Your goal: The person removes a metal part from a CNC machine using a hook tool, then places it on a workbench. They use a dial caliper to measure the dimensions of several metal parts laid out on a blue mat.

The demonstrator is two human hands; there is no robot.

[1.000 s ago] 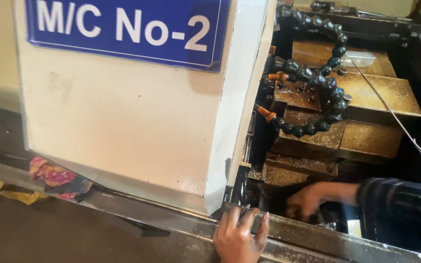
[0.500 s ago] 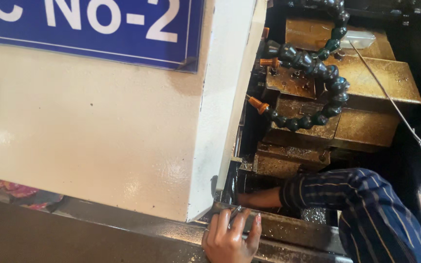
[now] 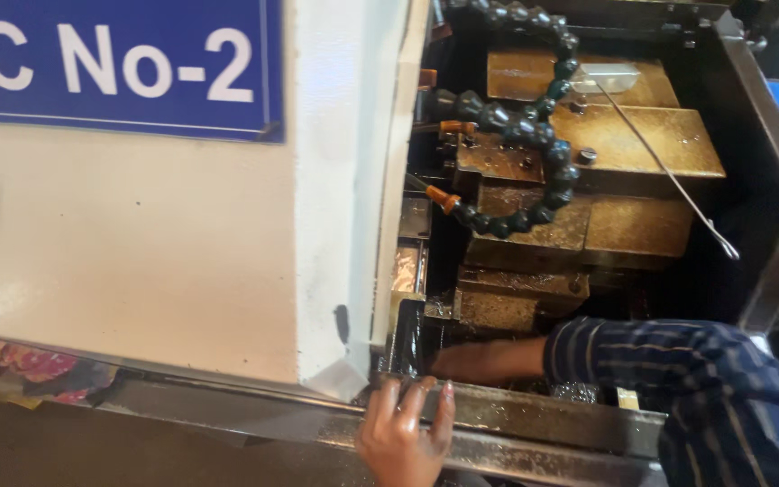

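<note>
My left hand (image 3: pixel 403 435) rests at the bottom of the view, its fingers laid over the edge of the machine's grey metal rail (image 3: pixel 543 424). My right arm, in a dark striped sleeve (image 3: pixel 678 379), reaches leftward into the machine's open bay. Only the wrist and the back of my right hand (image 3: pixel 484 359) show; the fingers are hidden in the dark gap behind the white sliding door (image 3: pixel 182 243). Brass-coloured tool blocks (image 3: pixel 588 225) stand just above that arm.
A segmented dark coolant hose (image 3: pixel 534 135) with orange nozzles curls over the blocks. A thin metal rod (image 3: pixel 669 171) slants down to the right. A blue sign (image 3: pixel 110 63) is on the door. A coloured rag (image 3: pixel 38 370) lies under the door's left end.
My right arm has pushed farther left into the bay, so the hand is now mostly hidden. My left hand has stayed on the rail. The view has shifted right and closer.
</note>
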